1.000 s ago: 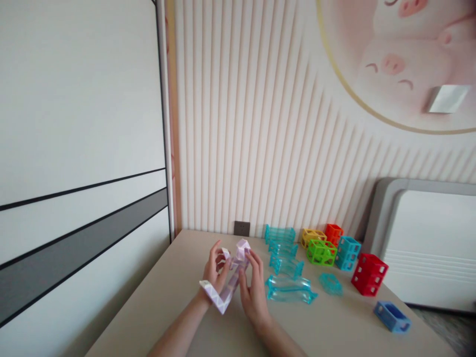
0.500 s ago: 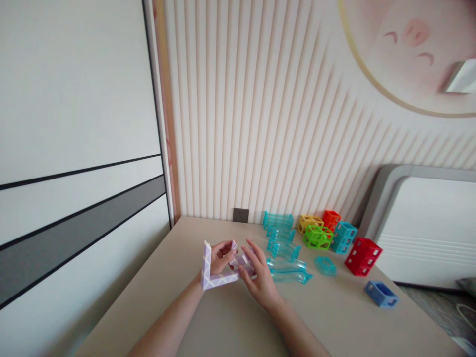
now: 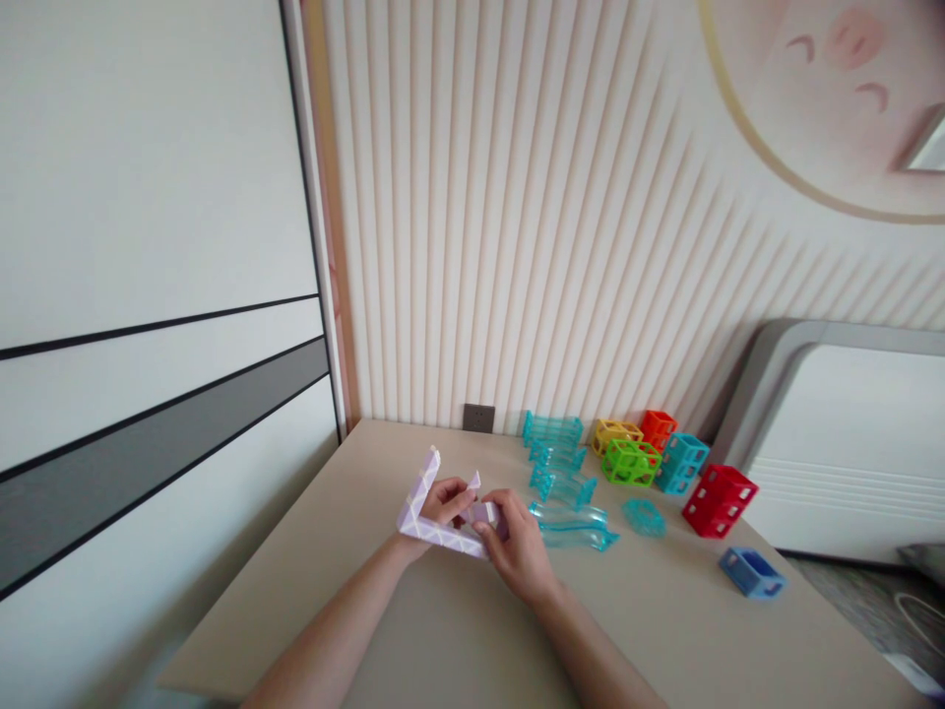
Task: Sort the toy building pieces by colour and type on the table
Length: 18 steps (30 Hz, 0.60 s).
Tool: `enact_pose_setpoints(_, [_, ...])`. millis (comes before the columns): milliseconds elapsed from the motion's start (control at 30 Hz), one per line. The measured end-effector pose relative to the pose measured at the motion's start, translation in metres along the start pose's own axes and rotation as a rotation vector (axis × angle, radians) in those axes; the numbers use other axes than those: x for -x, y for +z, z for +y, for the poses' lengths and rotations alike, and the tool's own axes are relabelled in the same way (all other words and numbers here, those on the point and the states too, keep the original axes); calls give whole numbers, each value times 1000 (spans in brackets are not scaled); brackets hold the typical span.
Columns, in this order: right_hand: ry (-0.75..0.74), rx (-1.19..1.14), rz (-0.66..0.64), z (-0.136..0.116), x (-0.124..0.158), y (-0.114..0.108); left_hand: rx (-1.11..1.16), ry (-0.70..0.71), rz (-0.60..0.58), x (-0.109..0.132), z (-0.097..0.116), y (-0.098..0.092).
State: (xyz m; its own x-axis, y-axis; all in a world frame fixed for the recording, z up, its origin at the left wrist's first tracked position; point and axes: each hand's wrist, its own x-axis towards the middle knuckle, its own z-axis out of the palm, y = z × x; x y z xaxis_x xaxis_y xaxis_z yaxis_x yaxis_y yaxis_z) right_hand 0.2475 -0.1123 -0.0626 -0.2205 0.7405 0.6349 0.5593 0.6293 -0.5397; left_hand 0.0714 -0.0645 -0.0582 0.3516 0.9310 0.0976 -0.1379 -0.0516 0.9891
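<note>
Both hands hold a lavender snake twist puzzle [image 3: 441, 533] with pale zigzag lines, raised over the table. One long arm of it tilts up at the left and another runs right along the near side, so they form an angle. My left hand [image 3: 445, 499] is closed around the inner part, behind the near arm. Fingers and thumb of my right hand [image 3: 521, 549] grip the folded right end. Parts of the puzzle between the fingers are hidden.
On the table [image 3: 310, 571], clear teal track pieces [image 3: 565, 484] lie right of my hands. Farther right stand green [image 3: 631, 461], yellow, orange, blue and red [image 3: 720, 500] open-sided blocks. A blue block [image 3: 751, 573] lies near the right edge. A wall socket [image 3: 478, 418] sits behind.
The puzzle has turned in my hands: its left arm now leans right at the top and its near arm slopes down to the right. My right fingers have closed in on the folded end.
</note>
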Motion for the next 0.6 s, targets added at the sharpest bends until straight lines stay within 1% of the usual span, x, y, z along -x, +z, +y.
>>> enact_pose_setpoints(100, [16, 28, -7, 0, 2, 2, 31, -10, 1, 3, 1, 2])
enact_pose_setpoints(233, [34, 24, -16, 0, 3, 3, 25, 23, -18, 4, 3, 4])
enact_pose_setpoints(400, [84, -6, -46, -1, 2, 5, 15, 41, -12, 4, 3, 3])
enact_pose_setpoints(600, [189, -184, -70, -6, -2, 4, 14, 105, -88, 9, 4, 5])
